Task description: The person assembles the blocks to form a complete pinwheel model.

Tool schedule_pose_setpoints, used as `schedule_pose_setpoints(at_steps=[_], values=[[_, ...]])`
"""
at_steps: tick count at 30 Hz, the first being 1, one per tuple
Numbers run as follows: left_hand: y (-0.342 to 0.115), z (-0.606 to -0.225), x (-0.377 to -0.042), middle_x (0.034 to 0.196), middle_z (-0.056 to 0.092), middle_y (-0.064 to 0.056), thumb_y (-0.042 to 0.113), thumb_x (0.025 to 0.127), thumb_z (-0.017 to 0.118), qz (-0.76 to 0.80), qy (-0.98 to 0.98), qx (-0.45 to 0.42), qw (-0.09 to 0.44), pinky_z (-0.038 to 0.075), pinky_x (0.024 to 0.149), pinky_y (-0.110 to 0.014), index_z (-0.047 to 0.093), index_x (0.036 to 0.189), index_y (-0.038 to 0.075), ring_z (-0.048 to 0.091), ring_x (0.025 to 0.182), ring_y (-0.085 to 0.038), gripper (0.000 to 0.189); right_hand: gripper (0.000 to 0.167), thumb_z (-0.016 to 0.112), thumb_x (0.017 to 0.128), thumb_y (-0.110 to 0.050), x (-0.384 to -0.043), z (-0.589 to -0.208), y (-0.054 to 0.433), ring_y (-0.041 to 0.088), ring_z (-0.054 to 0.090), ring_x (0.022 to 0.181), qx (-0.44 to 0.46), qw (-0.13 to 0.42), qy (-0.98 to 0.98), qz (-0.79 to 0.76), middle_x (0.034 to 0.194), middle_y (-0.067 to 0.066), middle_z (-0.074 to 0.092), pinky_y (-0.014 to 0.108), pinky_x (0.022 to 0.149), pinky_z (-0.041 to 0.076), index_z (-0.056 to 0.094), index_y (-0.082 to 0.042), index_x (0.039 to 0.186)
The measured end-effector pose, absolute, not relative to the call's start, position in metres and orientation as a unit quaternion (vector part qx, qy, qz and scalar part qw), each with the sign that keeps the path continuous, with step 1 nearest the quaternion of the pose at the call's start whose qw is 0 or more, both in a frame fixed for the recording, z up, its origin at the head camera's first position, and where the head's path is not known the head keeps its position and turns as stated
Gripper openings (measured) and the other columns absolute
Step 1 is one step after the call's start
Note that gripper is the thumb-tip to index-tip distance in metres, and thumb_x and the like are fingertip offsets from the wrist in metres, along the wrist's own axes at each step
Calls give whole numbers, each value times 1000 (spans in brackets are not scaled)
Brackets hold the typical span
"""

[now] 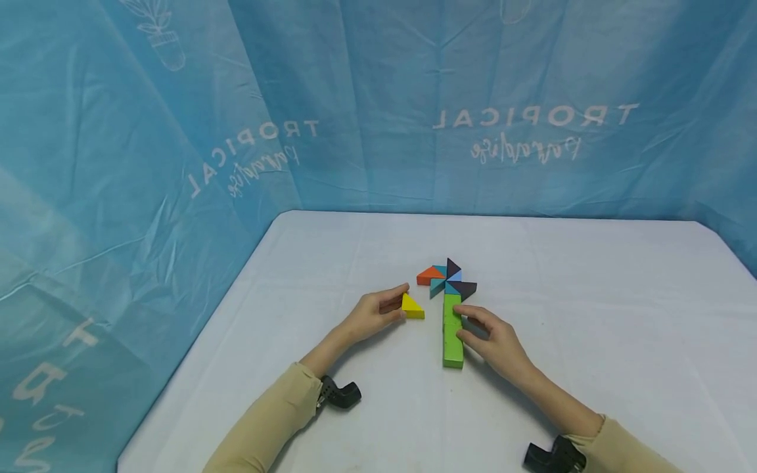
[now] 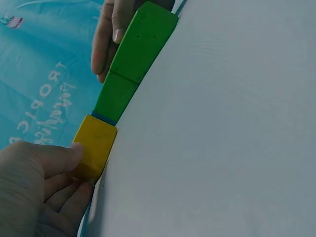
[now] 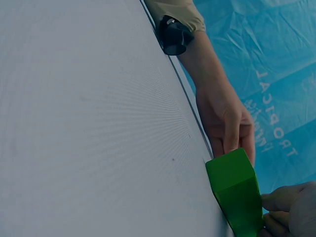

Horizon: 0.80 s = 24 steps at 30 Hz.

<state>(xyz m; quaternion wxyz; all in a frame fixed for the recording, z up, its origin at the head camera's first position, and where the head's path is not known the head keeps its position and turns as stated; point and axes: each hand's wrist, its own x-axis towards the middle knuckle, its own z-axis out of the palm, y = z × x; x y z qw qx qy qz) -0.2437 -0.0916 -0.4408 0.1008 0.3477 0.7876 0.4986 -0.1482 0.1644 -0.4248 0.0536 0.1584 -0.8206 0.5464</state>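
Observation:
My left hand pinches a yellow triangular block on the table, thumb and fingers at its left side. To the right stands a column of green blocks laid end to end. My right hand touches the column's right side with thumb and forefinger. Beyond the column's far end, small triangular blocks form a pinwheel: an orange triangle, dark triangles and blue and teal ones. In the left wrist view, the thumb lies on the yellow block's edge; the right wrist view shows the green column's near end.
The blocks lie on a table with a white cover. Blue printed curtains hang behind it and along its left side. A black wrist camera sits on the left sleeve, another black camera on the right.

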Motion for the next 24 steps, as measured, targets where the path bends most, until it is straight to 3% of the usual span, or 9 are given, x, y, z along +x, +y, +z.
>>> schedule_pose_setpoints(at_steps=[8,17,24], values=[[-86,-457,-250,140,42,-20,-2,90,60,483,794,358,87,45,94,-25,39,138,-8,50,121,-26,53,39,63,86,6,-147,-425,164,38,48,121,157,51,-822,546,126,23,54,45,98,40,55,8,124],[-78,-459,-249,134,51,-16,-1,90,61,504,790,340,86,45,94,-26,44,137,-5,52,119,-25,50,39,63,86,5,-147,-424,163,38,48,120,153,52,-825,541,126,23,54,45,98,40,55,8,124],[-70,-457,-233,136,48,-18,13,83,72,531,800,272,56,45,94,-26,40,139,-6,50,122,-25,67,38,64,86,6,-147,-423,163,38,49,120,154,57,-827,537,125,23,55,43,98,40,55,9,123]])
